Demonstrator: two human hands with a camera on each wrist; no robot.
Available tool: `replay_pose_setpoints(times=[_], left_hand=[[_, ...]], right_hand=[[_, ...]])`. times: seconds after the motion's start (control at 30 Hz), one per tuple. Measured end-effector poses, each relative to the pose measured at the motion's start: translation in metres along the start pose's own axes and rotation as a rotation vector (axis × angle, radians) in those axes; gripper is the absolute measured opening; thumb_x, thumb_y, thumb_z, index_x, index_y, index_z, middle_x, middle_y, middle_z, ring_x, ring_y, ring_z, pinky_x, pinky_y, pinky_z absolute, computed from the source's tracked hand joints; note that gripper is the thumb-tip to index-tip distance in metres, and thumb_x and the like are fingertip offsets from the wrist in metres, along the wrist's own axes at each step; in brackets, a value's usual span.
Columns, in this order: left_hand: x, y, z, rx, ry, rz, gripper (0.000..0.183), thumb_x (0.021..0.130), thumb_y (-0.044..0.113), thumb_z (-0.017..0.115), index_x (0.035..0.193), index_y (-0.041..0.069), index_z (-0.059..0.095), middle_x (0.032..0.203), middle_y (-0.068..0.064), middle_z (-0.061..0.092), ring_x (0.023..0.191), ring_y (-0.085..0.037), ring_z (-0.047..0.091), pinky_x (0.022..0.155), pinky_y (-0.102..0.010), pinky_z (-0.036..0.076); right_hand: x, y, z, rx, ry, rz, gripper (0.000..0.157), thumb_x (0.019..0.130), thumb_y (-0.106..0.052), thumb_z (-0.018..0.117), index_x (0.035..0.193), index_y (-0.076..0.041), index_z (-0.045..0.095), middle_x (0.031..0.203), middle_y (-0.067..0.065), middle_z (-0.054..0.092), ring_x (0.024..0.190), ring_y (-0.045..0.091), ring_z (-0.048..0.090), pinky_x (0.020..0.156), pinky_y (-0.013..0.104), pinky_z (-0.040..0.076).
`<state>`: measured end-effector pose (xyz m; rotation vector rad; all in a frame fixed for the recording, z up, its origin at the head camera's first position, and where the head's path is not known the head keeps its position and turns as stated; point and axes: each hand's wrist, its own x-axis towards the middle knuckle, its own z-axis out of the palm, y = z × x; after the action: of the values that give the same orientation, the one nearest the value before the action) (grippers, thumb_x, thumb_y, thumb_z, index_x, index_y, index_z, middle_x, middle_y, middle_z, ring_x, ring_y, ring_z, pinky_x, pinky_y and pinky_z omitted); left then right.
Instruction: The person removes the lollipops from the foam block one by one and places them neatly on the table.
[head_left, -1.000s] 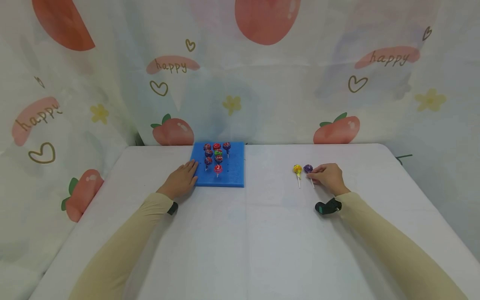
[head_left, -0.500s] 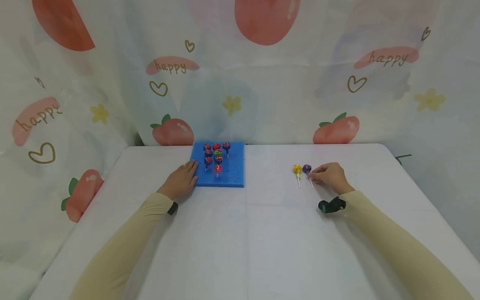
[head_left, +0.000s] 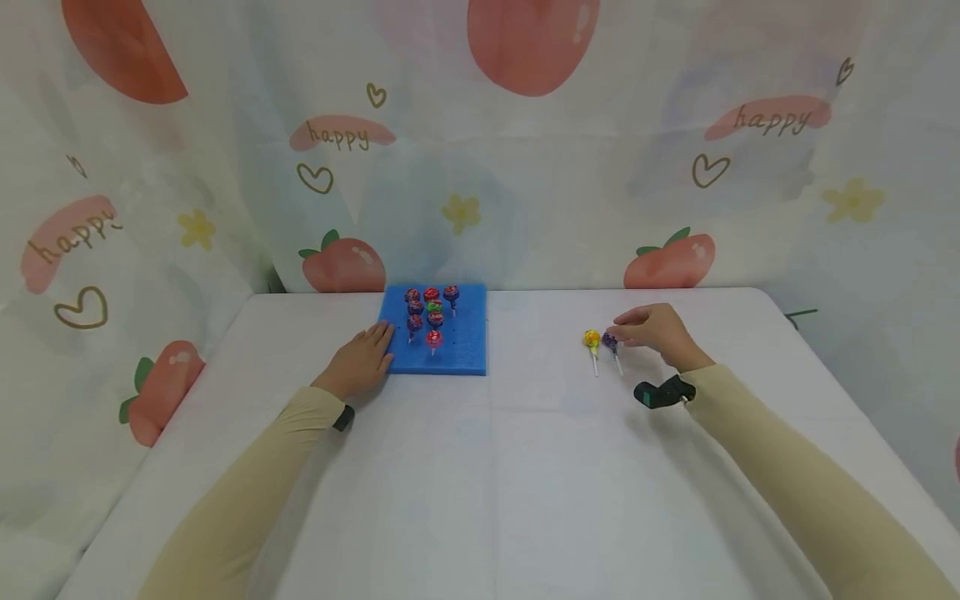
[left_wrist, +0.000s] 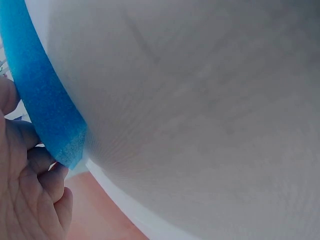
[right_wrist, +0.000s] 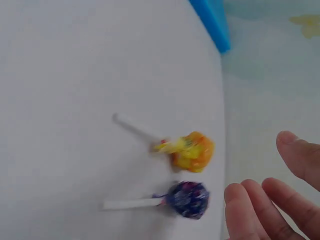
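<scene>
My left hand [head_left: 357, 360] rests at the left edge of a blue foam board [head_left: 467, 350], fingers lying against it. In the left wrist view its fingertips touch the side of the board [left_wrist: 47, 90]. Several wrapped lollipops, among them a pink-red one [head_left: 434, 338] and a green one [head_left: 435, 307], stand upright in the board. To the right, a yellow lollipop [right_wrist: 195, 152] and a purple lollipop [right_wrist: 189, 200] lie side by side on the table, sticks toward the person. My right hand [head_left: 656, 332] hovers by their heads, thumb and fingers apart, holding nothing.
A white cloth covers the table [head_left: 495, 483]. Behind it hangs a printed curtain [head_left: 540, 200] with fruit, hearts and flowers, close past the table's far edge. Dark wrist cameras sit at the left wrist [head_left: 343, 417] and the right wrist [head_left: 663, 392].
My right hand has let go of the purple lollipop, which now lies slightly further left, nearer the yellow one. That hand has risen and moved away toward the far side. The left hand stays put.
</scene>
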<state>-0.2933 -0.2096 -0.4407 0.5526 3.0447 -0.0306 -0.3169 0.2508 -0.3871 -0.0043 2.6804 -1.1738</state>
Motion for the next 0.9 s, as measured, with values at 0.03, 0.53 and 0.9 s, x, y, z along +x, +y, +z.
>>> replay_pose_setpoints(times=[0.03, 0.53, 0.9], left_hand=[[-0.001, 0.0, 0.0, 0.001, 0.0, 0.0, 0.058, 0.1, 0.029, 0.036, 0.146, -0.005, 0.024, 0.153, -0.022, 0.024, 0.143, -0.035, 0.024, 0.117, -0.047, 0.023], [0.002, -0.002, 0.002, -0.013, -0.01, -0.008, 0.058, 0.1, 0.028, 0.036, 0.146, -0.005, 0.023, 0.154, -0.022, 0.023, 0.143, -0.035, 0.022, 0.117, -0.047, 0.022], [0.002, -0.004, 0.002, -0.003, 0.007, 0.006, 0.058, 0.1, 0.028, 0.036, 0.146, -0.006, 0.025, 0.153, -0.023, 0.025, 0.142, -0.035, 0.025, 0.117, -0.047, 0.023]], right_hand=[[0.001, -0.007, -0.001, -0.003, -0.014, -0.02, 0.046, 0.09, -0.028, 0.063, 0.122, 0.004, 0.058, 0.12, 0.025, 0.061, 0.1, 0.032, 0.065, 0.098, 0.046, 0.048], [0.026, -0.109, 0.044, 0.063, -0.16, -0.366, 0.04, 0.089, -0.022, 0.065, 0.124, -0.002, 0.059, 0.121, 0.019, 0.063, 0.112, 0.031, 0.06, 0.101, 0.045, 0.046], [0.038, -0.127, 0.13, 0.184, -0.206, -0.387, 0.029, 0.089, -0.014, 0.064, 0.114, 0.0, 0.065, 0.115, 0.017, 0.067, 0.106, 0.027, 0.065, 0.096, 0.038, 0.051]])
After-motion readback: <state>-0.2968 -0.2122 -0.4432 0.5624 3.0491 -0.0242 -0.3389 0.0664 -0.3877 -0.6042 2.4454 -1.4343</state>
